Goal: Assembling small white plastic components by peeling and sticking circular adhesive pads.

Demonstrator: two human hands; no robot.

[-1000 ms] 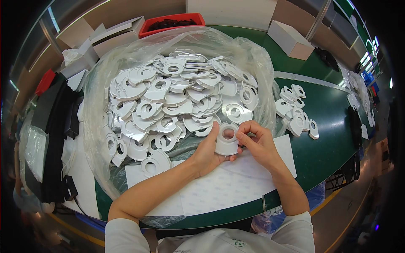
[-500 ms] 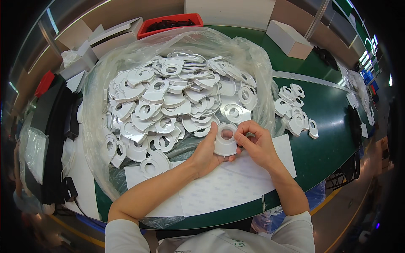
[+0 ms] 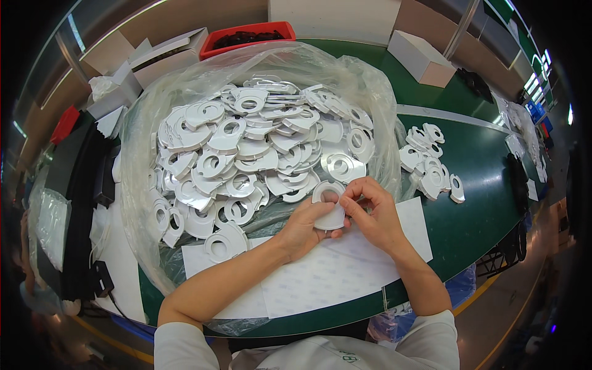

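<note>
Above the white sheet [image 3: 327, 277], a white plastic ring-shaped part [image 3: 331, 221] with a round hole is held between both hands. My left hand [image 3: 302, 226] grips it from the left and below, its thumb lying across the face near the hole. At the part's right edge, my right hand [image 3: 374, 213] pinches with thumb and index finger; whether something small is between those fingertips cannot be made out. Just beyond the hands, a big heap of like white parts [image 3: 246, 151] fills an open clear plastic bag [image 3: 377, 86].
A smaller group of white parts [image 3: 433, 176] lies on the green table [image 3: 475, 166] at the right. Along the back stand a red bin [image 3: 291, 32] of dark pieces and a white box [image 3: 419, 58]. A black adapter with a cable [image 3: 100, 277] sits at the left.
My left thumb has moved from the part's left edge onto its face, and the part has tilted slightly. My right hand keeps its pinch at the right edge.
</note>
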